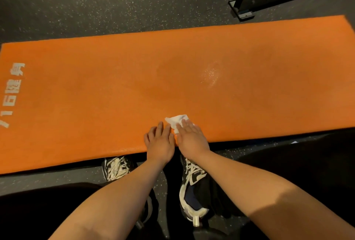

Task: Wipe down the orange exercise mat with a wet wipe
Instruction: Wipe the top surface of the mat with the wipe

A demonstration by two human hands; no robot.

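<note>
Right grip [189, 134] flat and open-palmed, fingers pressing the white wet wipe [176, 120] onto the orange exercise mat [115, 90] near its close edge — pinning, not pinching. Left grip [159, 139] just beside, also flat on the mat, fingers spread, holding nothing. Wipe crumpled, poking out past the right fingertips; likely limp, light, damp and prone to bunching, so best held under a flat palm. Mat probably soft foam, flexible, light enough to creep on the speckled floor [96, 5] — hence, perhaps, the steadying left hand. Long axis of the mat running left to right across the view, white lettering [13, 93] at the left end. Sheen toward the right suggesting dampness. Shoes [192, 182] just short of the near edge.
</note>
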